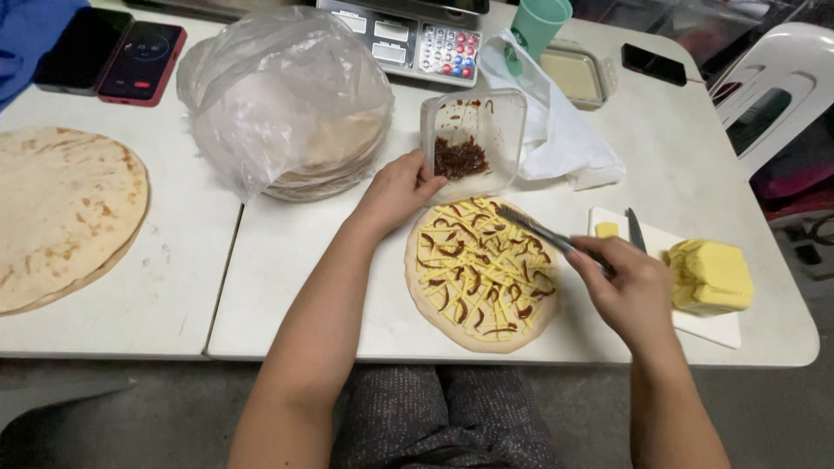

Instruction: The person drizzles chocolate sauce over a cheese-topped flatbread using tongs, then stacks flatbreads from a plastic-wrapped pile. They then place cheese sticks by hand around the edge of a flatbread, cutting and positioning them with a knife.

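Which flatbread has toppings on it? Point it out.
The small flatbread between the hands, covered in yellow strips and dark shreds. The large flatbread at far left is bare; the bagged stack is too.

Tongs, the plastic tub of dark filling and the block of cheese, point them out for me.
tongs [534, 227], head view, on the middle of the metal arms.
plastic tub [512, 130], head view, on its clear right wall.
block of cheese [714, 274], head view, on its top face.

Even overhead light, soft faint shadows, mild glare on plastic bag [287, 95] (wide-angle edge bending), slightly soft focus
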Available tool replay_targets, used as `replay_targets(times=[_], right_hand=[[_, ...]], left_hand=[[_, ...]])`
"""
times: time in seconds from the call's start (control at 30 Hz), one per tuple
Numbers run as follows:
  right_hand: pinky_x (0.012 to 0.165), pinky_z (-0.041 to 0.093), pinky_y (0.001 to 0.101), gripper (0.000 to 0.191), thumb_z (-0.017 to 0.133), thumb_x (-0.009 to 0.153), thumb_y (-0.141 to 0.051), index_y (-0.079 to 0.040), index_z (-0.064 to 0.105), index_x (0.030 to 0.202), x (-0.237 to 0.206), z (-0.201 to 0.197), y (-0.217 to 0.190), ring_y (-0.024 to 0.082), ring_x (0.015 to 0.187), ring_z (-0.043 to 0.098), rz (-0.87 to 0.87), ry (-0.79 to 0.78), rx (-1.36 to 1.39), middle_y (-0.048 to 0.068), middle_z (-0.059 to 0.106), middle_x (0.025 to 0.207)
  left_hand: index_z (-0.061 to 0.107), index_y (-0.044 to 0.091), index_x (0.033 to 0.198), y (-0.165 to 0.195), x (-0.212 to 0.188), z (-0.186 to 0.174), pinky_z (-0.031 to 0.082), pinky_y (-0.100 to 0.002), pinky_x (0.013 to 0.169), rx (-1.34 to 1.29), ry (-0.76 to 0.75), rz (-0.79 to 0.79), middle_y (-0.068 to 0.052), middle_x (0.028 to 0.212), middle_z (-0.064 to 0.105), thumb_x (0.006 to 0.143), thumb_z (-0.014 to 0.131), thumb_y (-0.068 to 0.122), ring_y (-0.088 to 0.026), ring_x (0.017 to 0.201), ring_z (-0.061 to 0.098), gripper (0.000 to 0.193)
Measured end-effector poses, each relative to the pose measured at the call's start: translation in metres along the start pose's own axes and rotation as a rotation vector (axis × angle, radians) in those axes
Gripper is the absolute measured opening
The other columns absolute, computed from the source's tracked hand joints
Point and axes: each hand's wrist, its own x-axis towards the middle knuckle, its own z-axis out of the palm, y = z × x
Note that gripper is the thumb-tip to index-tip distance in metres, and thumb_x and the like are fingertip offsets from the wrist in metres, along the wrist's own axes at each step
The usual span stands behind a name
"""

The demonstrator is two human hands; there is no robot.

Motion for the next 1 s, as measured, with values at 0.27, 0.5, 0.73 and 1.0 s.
replay_targets(times=[0.27,0.5,0.73,1.0], right_hand=[[0.066,0.056,0.0371,0.019,0.078,0.092,-0.029,-0.014,0.081,0.102,0.069,0.079,0.007,0.026,0.073,0.072,-0.23,0.124,-0.146,0.005,0.077,0.094],[0.064,0.055,0.04,0.02,0.077,0.092,-0.029,-0.013,0.081,0.101,0.096,0.112,0.004,0.028,0.071,0.071,-0.244,0.104,-0.159,0.007,0.077,0.092],[0.063,0.054,0.0409,0.019,0.077,0.092,-0.03,-0.014,0.082,0.099,0.102,0.115,0.001,0.028,0.069,0.07,-0.227,0.106,-0.179,0.007,0.076,0.088],[0.062,0.054,0.0361,0.021,0.077,0.093,-0.032,-0.014,0.081,0.103,0.09,0.084,0.006,0.024,0.063,0.068,-0.139,0.141,-0.091,0.007,0.076,0.089]], left_hand=[[0.06,0.003,0.093,0.005,-0.002,-0.001,0.053,-0.041,0.075,0.018,-0.023,-0.045,-0.014,0.09,0.07,0.091,0.073,0.034,-0.029,0.083,0.068,0.033],[0.06,0.004,0.093,-0.001,-0.001,-0.002,0.052,-0.042,0.073,-0.029,0.005,0.011,-0.013,0.086,0.07,0.09,0.073,0.032,-0.03,0.08,0.068,0.031],[0.06,0.004,0.093,0.0,0.0,-0.003,0.052,-0.043,0.073,-0.019,0.015,0.03,-0.014,0.086,0.069,0.09,0.074,0.032,-0.031,0.08,0.068,0.032],[0.06,0.004,0.091,0.001,0.001,-0.004,0.053,-0.042,0.073,-0.016,0.007,0.025,-0.014,0.087,0.07,0.09,0.074,0.032,-0.031,0.081,0.068,0.032]])
